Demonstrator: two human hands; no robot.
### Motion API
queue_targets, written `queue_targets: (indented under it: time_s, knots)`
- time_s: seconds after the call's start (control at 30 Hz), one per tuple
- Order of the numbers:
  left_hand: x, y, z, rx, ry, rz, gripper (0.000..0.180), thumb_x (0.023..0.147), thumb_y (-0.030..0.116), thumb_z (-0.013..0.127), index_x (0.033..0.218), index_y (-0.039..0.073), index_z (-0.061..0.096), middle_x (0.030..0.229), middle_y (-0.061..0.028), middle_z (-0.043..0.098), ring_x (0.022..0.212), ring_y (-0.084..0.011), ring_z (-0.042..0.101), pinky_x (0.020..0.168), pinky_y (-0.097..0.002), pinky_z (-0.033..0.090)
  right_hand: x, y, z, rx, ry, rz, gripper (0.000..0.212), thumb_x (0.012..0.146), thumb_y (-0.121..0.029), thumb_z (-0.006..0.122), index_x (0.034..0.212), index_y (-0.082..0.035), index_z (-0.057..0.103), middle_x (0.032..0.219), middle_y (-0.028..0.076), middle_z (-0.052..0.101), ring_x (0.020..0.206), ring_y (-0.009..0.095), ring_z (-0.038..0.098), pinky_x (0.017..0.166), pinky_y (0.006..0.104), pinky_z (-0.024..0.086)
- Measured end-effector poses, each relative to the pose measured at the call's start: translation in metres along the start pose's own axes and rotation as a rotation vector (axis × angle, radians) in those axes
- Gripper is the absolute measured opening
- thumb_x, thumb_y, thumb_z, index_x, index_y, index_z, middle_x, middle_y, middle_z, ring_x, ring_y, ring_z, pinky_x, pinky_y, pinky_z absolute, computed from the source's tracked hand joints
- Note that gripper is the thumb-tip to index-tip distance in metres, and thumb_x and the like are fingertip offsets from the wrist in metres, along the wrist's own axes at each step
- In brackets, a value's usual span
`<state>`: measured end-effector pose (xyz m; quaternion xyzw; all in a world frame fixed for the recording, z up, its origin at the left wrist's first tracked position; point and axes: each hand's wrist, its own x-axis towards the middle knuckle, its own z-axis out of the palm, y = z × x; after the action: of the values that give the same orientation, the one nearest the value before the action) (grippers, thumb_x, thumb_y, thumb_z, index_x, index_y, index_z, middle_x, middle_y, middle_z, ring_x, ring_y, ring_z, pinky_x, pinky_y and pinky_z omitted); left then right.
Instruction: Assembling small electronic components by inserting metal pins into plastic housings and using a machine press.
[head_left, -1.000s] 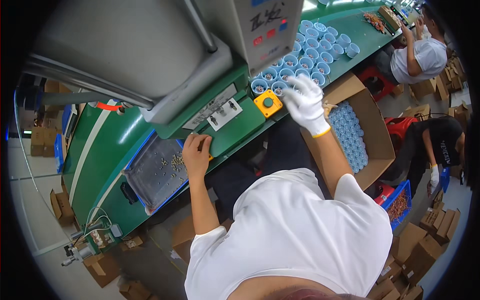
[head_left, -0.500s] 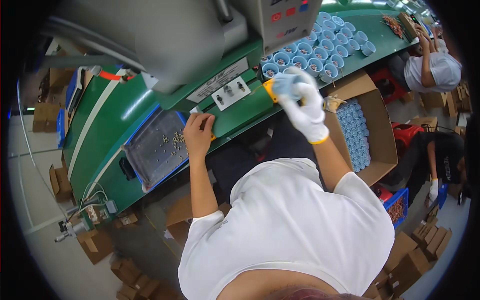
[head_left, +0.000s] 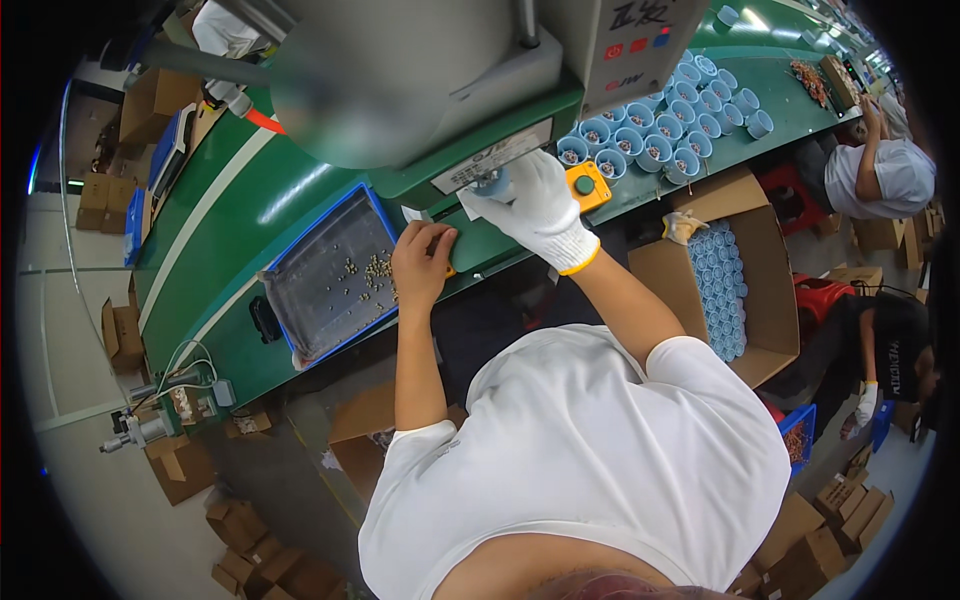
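Note:
My right hand, in a white knitted glove with a yellow cuff, is closed around a light blue cup below the head of a large press. The glove and the press cover most of that cup. My bare left hand rests at the green bench's front edge with its fingers curled in; whatever they may hold is hidden. A bit of yellow housing shows beside it. Left of that hand, a blue-rimmed tray holds scattered small metal pieces.
A yellow box with a green button sits right of my glove. Several blue cups with small parts inside crowd the bench behind it. An open carton of stacked blue cups stands at the right. Co-workers sit further right.
My right hand has moved left with the blue cup, from in front of the yellow button box to under the press. The button box is now uncovered. My left hand stays at the bench edge.

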<state>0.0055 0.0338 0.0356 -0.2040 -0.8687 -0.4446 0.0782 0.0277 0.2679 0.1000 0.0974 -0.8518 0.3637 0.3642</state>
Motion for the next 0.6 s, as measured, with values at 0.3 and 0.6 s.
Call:
queue_targets:
  time_s: [0.3, 0.6]
  knots:
    - [0.010, -0.001, 0.002, -0.007, 0.022, 0.040, 0.011, 0.096, 0.012, 0.085, 0.100, 0.003, 0.082, 0.090, -0.0093, 0.070, 0.074, -0.0236, 0.071, 0.069, -0.0358, 0.055, 0.016, -0.002, -0.003, -0.069, -0.010, -0.002, 0.039, 0.080, -0.028, 0.091, 0.102, -0.004, 0.069, 0.096, 0.014, 0.071, 0.090, 0.038, 0.071, 0.079, 0.0500, 0.058]
    - [-0.029, -0.001, -0.003, 0.070, 0.203, 0.205, 0.011, 0.090, 0.006, 0.085, 0.099, 0.002, 0.080, 0.104, -0.0148, 0.077, 0.109, -0.0381, 0.073, 0.094, -0.0476, 0.059, -0.044, 0.043, -0.044, -0.141, 0.151, -0.051, 0.044, 0.083, -0.009, 0.085, 0.123, 0.000, 0.072, 0.117, 0.021, 0.075, 0.106, 0.044, 0.071, 0.095, 0.0506, 0.056]
